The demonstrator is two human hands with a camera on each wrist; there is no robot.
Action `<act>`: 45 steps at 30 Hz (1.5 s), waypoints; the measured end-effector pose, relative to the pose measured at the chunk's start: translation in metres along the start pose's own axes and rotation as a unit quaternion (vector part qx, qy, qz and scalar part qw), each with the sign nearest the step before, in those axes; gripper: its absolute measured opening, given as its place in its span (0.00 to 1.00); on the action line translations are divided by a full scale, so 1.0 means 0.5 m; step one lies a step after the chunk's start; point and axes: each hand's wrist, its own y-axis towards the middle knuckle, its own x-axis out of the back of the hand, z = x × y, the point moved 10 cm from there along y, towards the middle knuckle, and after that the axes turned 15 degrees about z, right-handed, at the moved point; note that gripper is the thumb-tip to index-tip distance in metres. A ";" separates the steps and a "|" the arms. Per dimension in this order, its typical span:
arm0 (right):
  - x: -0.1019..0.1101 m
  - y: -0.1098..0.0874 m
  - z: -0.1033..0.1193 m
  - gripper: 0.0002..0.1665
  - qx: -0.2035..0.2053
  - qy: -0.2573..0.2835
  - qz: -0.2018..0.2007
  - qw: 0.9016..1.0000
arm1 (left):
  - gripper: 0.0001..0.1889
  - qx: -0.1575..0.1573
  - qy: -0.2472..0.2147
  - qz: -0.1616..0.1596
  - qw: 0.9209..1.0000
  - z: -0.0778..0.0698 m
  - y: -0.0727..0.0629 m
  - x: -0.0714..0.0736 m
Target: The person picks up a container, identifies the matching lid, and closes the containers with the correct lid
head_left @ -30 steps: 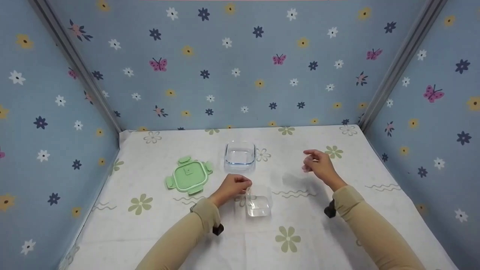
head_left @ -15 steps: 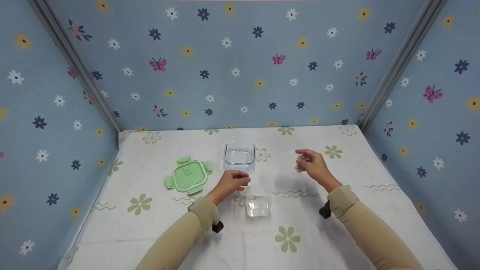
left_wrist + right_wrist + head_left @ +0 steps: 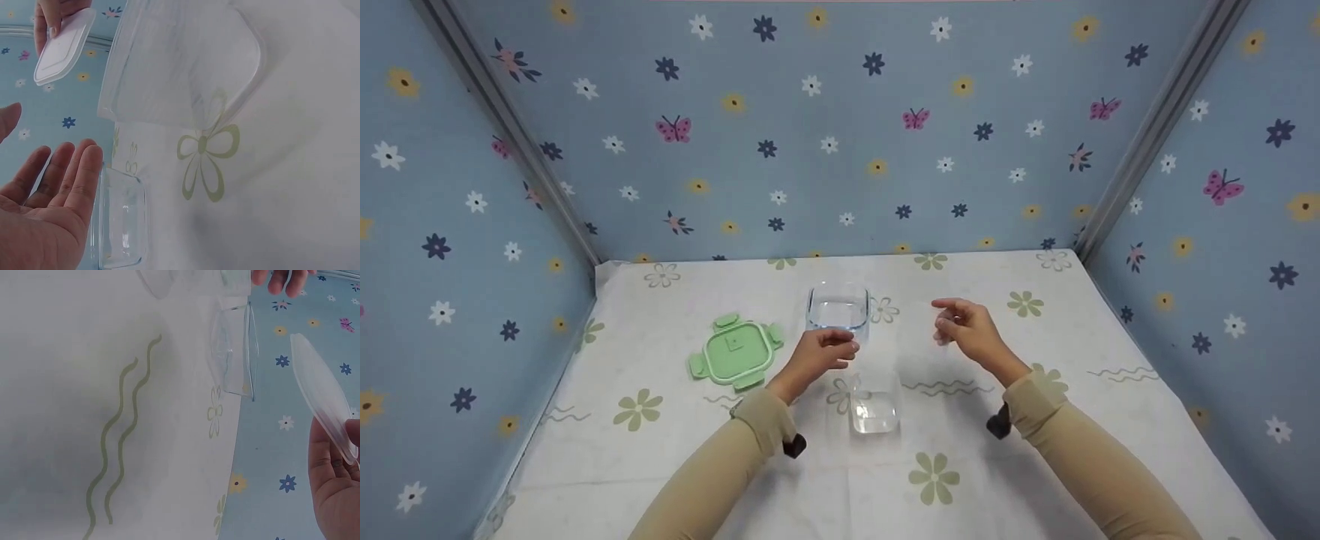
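My right hand [image 3: 971, 330] is raised above the cloth and pinches the edge of a thin, translucent white lid [image 3: 323, 391]. Tilted in that grip, the lid is plain in both wrist views but barely shows in the head view. Fingers loosely bent and thumb apart, my left hand [image 3: 817, 356] holds nothing. In the head view it overlaps the near rim of a square glass container [image 3: 840, 307]. Nearer to me stands a smaller clear plastic container [image 3: 875, 412], uncovered, just right of the left forearm.
A green lid [image 3: 737, 352] with side flaps lies to the left of the glass container. A white flowered tablecloth [image 3: 585, 442] covers the table. Blue patterned walls [image 3: 840, 135] close off the back and both sides.
My left hand has let go of the plastic container's rim and moved up and away toward the glass container. My right hand, with the translucent lid, has shifted left.
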 end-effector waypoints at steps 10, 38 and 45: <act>-0.041 0.005 0.030 0.21 0.027 0.002 0.031 0.999 | 0.23 -0.035 -0.004 0.003 0.999 -0.031 0.000 -0.001; -0.147 -0.004 0.102 0.19 0.057 -0.039 0.108 0.992 | 0.23 -0.076 0.014 0.053 0.996 -0.083 -0.005 -0.038; -0.159 -0.005 0.098 0.19 0.055 -0.042 0.119 0.990 | 0.17 -0.078 0.004 0.058 0.995 -0.082 -0.003 -0.042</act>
